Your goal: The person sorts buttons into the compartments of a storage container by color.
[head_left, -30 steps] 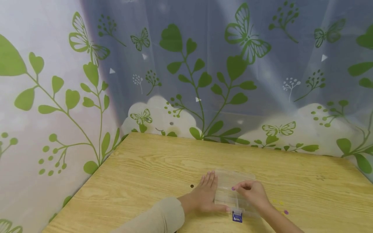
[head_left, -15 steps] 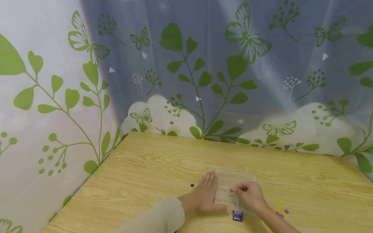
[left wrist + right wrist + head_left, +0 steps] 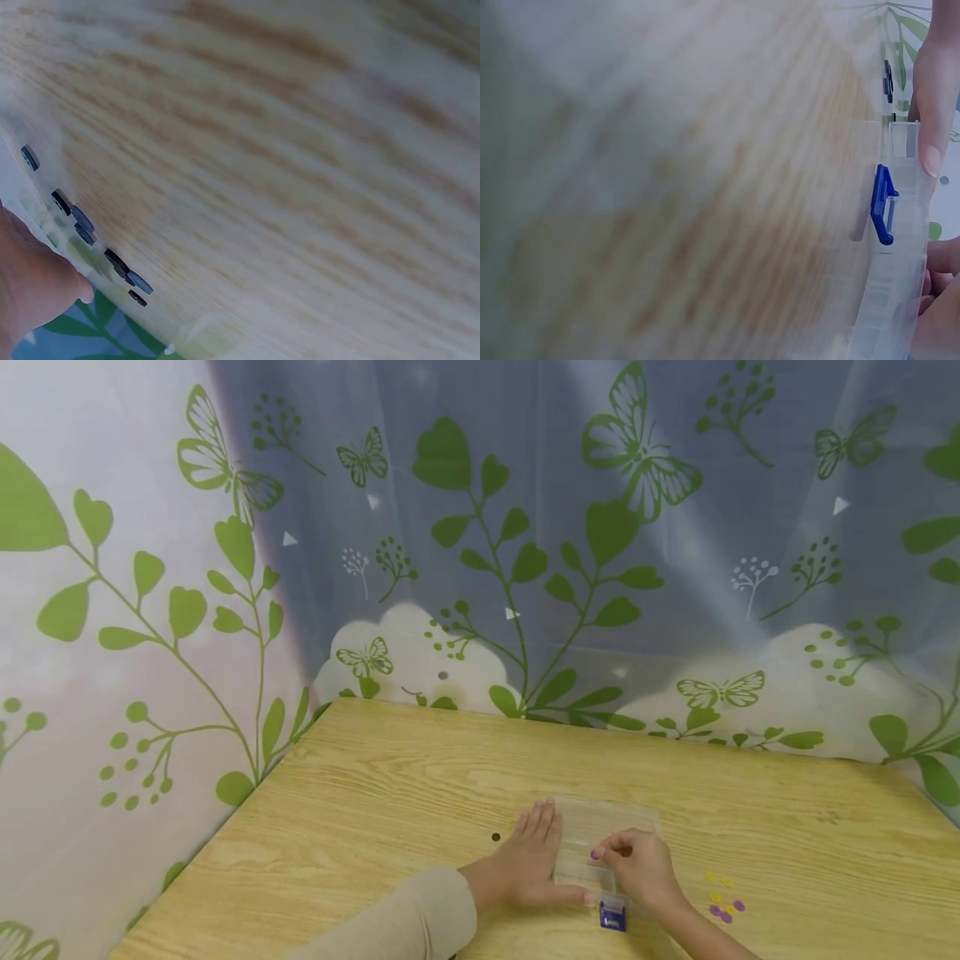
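Observation:
A clear plastic compartment box point(image 3: 603, 814) with a blue latch point(image 3: 612, 916) at its front lies on the table. My left hand point(image 3: 528, 860) rests along the box's left side, fingers straight, the thumb stretched along the front edge. My right hand point(image 3: 641, 864) is over the box's right part and pinches a small purple button point(image 3: 595, 854) between thumb and fingertips, above the compartments. In the right wrist view, the box point(image 3: 904, 195) stands edge-on, with the left thumb point(image 3: 932, 157) at its rim and the right hand point(image 3: 941, 307) beyond it.
Several purple buttons point(image 3: 726, 917) and yellow buttons point(image 3: 727, 882) lie right of the box. One dark button point(image 3: 496, 837) sits left of my left hand. More dark buttons point(image 3: 82, 225) show in the left wrist view. A leaf-printed curtain point(image 3: 480, 568) borders the wooden table point(image 3: 420, 777).
My right hand has shifted slightly left and down with the purple button. Its forearm has drawn aside, uncovering more buttons on the right. The left hand stays in place.

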Demonstrator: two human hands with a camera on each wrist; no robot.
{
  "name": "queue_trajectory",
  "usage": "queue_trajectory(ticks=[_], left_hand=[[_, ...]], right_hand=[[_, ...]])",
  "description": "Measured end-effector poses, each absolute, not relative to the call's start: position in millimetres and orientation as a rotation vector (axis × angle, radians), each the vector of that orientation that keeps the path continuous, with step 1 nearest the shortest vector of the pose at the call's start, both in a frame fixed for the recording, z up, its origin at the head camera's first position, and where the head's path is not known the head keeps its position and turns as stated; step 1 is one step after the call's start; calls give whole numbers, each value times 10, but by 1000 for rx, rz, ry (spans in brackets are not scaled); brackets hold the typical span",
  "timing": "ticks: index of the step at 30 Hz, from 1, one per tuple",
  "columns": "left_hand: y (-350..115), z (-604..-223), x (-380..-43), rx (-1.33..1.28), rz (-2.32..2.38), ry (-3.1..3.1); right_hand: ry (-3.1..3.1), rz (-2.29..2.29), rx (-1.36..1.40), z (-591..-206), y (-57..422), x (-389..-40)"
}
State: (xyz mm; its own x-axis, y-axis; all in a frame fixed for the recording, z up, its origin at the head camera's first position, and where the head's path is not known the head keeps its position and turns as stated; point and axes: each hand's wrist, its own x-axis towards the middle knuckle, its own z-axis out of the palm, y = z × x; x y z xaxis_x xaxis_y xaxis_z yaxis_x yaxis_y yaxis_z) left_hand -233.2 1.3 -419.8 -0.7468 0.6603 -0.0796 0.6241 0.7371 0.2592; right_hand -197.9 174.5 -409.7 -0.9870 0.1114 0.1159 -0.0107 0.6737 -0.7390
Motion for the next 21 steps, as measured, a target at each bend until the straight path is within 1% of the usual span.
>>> queue_trajectory(ticks=[15, 21], left_hand=[[11, -4198, -2339, 1036, 328, 2773], [14, -4191, -2332, 1026, 332, 2771]], right_hand=[[-2707, 1229, -104, -4130, 1809, -2003], [-2685, 1255, -141, -4083, 1848, -1998]])
